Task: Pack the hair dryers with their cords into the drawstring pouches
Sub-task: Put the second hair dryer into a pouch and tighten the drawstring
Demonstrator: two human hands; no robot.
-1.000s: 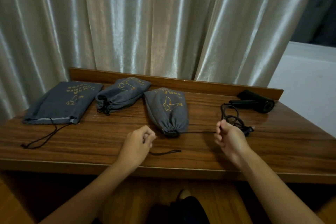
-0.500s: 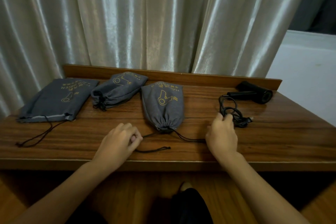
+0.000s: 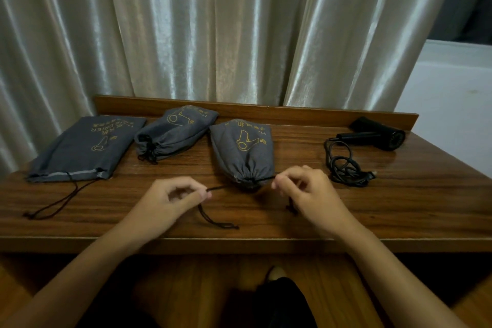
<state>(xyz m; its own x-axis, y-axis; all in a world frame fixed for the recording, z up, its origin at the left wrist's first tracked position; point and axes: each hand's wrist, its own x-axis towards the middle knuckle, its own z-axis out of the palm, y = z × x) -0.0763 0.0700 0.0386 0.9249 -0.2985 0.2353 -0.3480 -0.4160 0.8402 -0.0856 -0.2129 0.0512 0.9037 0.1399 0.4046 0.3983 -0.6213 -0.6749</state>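
Three grey drawstring pouches with gold hair dryer prints lie on the wooden table [image 3: 399,208]. The middle pouch [image 3: 243,152] is full, its mouth cinched toward me. My left hand [image 3: 170,202] pinches the left end of its black drawstring [image 3: 213,218]. My right hand [image 3: 308,194] pinches the right end, close to the pouch mouth. Another full, cinched pouch [image 3: 173,133] lies behind left. A flat pouch [image 3: 85,149] lies at far left with its cord trailing. A black hair dryer [image 3: 378,133] with a coiled cord [image 3: 343,165] rests at right.
A low wooden ledge [image 3: 292,114] runs along the table's back edge, with pale shiny curtains [image 3: 213,29] behind it. A white wall surface [image 3: 452,104] shows at right. The table's front edge is just below my wrists.
Both hands have come inward toward the middle pouch's mouth. My right hand moved left from beside the coiled cord and now holds the drawstring end; the string went from taut to slack to held.
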